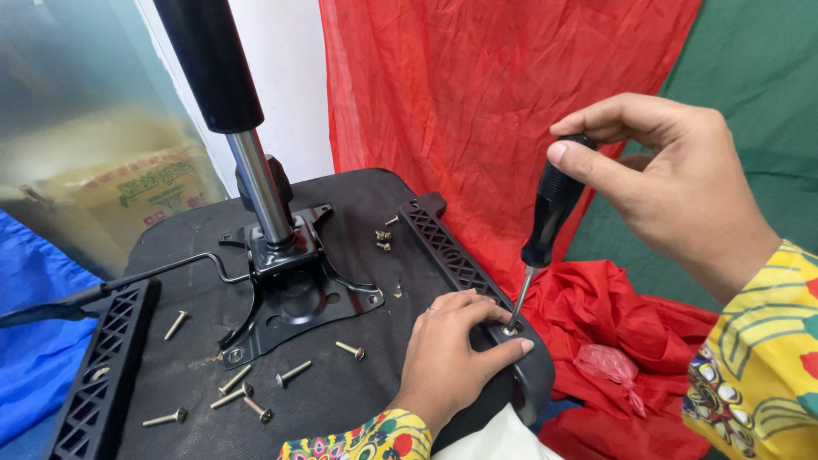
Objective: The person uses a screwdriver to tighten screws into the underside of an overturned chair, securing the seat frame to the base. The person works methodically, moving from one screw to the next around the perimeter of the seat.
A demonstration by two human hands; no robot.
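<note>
My right hand grips the black handle of a screwdriver, held nearly upright. Its metal tip sits in a screw hole at the near end of a black plastic armrest bracket on the right side of an upturned black chair seat. My left hand rests on that bracket end, fingers curled around the hole beside the tip. A black metal mechanism plate with a chrome gas cylinder stands at the seat's centre.
Several loose bolts lie on the seat near the plate. A second armrest bracket lies along the left edge. A thin lever sticks out left. Red cloth and a small red plastic bag lie to the right.
</note>
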